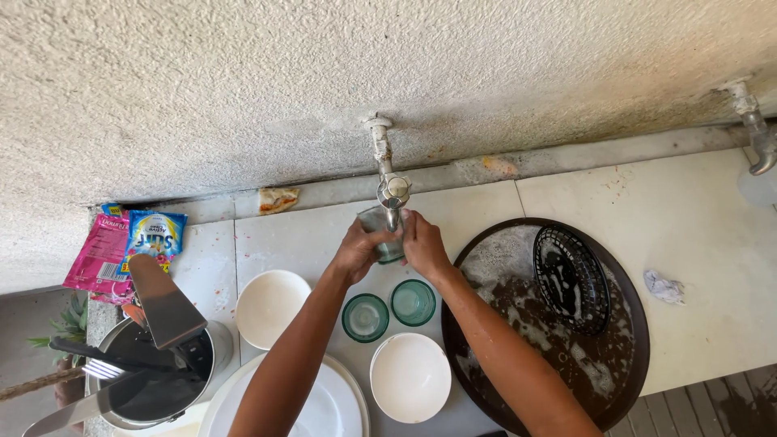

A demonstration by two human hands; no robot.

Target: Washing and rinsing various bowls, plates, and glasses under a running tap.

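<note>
Both my hands hold a clear drinking glass [382,235] right under the spout of a metal tap [388,182] on the rough wall. My left hand [356,249] wraps the glass from the left, and my right hand [422,243] grips it from the right. Below the hands, two green-tinted glasses [366,317] [413,302] stand upright on the white counter [696,267]. A white bowl [272,307] sits to the left and another white bowl [409,377] lies nearer me, beside a white plate [324,409].
A large dark round tray [623,324] with soap suds holds a black mesh basket [571,279] at the right. A steel pot [158,380] with utensils stands at the left. Detergent sachets [129,243] lie by the wall. A second tap [759,137] is at far right, with crumpled paper [664,286] nearby.
</note>
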